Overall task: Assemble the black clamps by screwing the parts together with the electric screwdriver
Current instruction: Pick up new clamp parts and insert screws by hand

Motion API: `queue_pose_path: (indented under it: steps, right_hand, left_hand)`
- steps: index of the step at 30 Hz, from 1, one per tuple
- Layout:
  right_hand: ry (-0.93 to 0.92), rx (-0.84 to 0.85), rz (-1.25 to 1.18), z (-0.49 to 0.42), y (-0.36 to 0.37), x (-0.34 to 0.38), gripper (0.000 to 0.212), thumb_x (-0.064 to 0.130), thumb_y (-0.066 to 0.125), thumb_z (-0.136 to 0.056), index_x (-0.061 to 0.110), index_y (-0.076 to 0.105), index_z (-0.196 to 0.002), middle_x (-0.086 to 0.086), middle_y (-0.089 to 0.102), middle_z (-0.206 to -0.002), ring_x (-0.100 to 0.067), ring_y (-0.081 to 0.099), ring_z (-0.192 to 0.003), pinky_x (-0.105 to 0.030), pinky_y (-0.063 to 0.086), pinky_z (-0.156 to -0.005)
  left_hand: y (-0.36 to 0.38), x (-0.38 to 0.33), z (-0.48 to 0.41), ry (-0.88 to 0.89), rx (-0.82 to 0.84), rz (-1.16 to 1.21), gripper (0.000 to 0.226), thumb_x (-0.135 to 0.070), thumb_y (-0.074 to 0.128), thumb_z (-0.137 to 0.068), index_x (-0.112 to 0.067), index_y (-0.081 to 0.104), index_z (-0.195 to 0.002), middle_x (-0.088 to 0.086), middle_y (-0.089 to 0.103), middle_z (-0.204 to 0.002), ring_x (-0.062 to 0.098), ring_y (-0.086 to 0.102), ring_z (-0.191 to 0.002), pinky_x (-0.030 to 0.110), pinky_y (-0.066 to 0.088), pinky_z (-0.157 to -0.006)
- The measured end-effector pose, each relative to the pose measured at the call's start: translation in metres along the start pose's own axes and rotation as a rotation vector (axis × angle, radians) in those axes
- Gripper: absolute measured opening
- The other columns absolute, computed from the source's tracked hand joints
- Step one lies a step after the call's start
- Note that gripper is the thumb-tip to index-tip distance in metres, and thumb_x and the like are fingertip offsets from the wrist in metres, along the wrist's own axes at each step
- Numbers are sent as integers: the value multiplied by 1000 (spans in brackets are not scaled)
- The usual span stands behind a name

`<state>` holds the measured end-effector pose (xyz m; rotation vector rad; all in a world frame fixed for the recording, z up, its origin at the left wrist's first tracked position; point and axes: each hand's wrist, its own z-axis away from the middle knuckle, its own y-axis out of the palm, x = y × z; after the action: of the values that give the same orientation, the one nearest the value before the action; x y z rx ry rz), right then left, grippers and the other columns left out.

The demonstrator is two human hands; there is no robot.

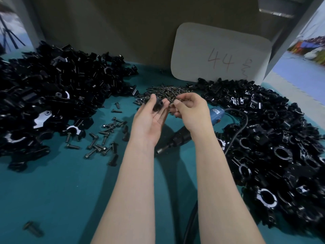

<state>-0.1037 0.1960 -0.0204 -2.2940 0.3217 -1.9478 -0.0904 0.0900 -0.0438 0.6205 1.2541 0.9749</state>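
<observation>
My left hand (149, 118), palm up above the table's middle, holds a black clamp part (155, 103) in its fingers. My right hand (190, 110) is just right of it, fingertips curled and pinching a small screw (171, 104) next to the clamp part. The electric screwdriver (177, 140) lies on the teal table under my right wrist, its blue body (217, 112) and black cord (241, 124) showing to the right. A pile of small screws (168, 92) lies just beyond my hands.
A large heap of black clamp parts (52, 95) fills the left of the teal table (70, 191). Another heap of clamps (274, 147) covers the right. Several bolts (103, 138) are scattered left of my arms. A white card marked 44 (219, 53) stands at the back.
</observation>
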Motion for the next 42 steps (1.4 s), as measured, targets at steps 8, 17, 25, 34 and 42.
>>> queue_pose_path:
  steps: [8,17,25,34,42]
  right_hand:
    - [-112,36,243,2,4,1,17,24,62,-92,24,51,-78,6,67,-67,5,57,-52,-10,46,-58]
    - [-199,69,425,11,17,8,7,16,55,-94,14,51,-89,2,62,-75,-18,61,-75,-32,49,-73]
    - [-121,146,517,8,15,10,20,27,43,-100,12,53,-90,-5,69,-79,-6,63,-62,-14,45,-61]
    - [-106,158,543,10,22,5,34,31,30,-104,12,44,-79,-1,52,-74,-21,48,-72,-33,31,-60]
    - [-8,117,422,9,19,9,47,31,30,-104,14,47,-63,0,52,-62,-20,49,-66,-28,33,-64]
  left_hand:
    - [6,4,2,121,-67,-182,7,-15,61,-95,-9,60,-91,7,66,-84,16,66,-76,22,58,-74]
    - [11,9,4,351,-184,-557,13,-18,62,-94,-17,62,-82,3,64,-82,15,60,-76,29,53,-76]
    - [12,7,6,408,-189,-591,15,-14,63,-93,-17,59,-79,3,59,-75,11,54,-60,20,45,-51]
    - [14,8,7,431,-189,-660,3,-15,64,-92,-13,64,-90,4,68,-88,16,62,-82,33,53,-88]
    - [18,10,9,475,-191,-728,11,-17,64,-92,-13,65,-102,6,70,-99,20,66,-95,38,53,-91]
